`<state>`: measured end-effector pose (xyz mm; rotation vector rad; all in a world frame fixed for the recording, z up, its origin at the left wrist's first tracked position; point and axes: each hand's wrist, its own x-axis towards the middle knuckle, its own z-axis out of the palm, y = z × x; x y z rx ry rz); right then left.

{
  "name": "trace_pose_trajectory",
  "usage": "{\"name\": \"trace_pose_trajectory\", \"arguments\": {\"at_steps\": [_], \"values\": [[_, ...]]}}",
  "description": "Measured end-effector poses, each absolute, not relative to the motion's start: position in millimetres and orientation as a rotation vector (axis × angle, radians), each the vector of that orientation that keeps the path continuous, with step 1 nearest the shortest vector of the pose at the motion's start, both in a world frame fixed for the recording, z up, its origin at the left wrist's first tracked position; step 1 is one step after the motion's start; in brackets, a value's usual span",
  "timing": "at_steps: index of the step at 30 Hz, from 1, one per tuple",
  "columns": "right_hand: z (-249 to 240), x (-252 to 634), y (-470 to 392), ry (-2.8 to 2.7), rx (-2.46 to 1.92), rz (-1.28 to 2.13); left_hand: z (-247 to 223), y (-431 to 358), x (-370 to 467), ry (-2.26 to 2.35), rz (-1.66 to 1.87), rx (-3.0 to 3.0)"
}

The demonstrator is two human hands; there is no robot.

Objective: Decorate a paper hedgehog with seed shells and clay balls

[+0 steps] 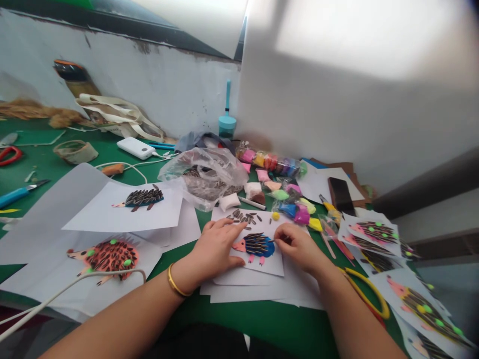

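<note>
A hedgehog picture (268,245) with a blue clay body, pink face and feet lies on a white card (275,268) in front of me. Rows of striped sunflower seeds stand in its back. My left hand (216,248) rests on the card's left side, fingers spread, beside the hedgehog's face. At the hedgehog's rear, my right hand (295,245) pinches a sunflower seed (272,241) against the blue clay. Loose sunflower seeds (245,217) are scattered on the card's upper part, near a small yellow clay ball (276,216).
Behind the card lie a plastic bag of seeds (205,174) and colourful clay packets (286,199). Finished hedgehog cards sit left (144,197) and right (422,304). A white cable (75,284) crosses the left side. Yellow-handled scissors (368,294), a phone (340,195) and a blue-handled knife (18,194) lie around.
</note>
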<state>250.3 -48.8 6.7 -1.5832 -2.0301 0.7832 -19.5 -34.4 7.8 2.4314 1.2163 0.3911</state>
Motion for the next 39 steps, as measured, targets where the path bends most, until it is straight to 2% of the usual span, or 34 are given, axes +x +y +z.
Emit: {"name": "trace_pose_trajectory", "arguments": {"at_steps": [12, 39], "values": [[-2.3, 241.8, -50.1, -2.033, -1.544, 0.655, 8.6, -35.3, -19.3, 1.224, 0.357, 2.462], [-4.6, 238.9, -50.1, -2.101, -1.577, 0.648, 6.7, -34.7, -19.5, 1.205, 0.388, 2.483]]}}
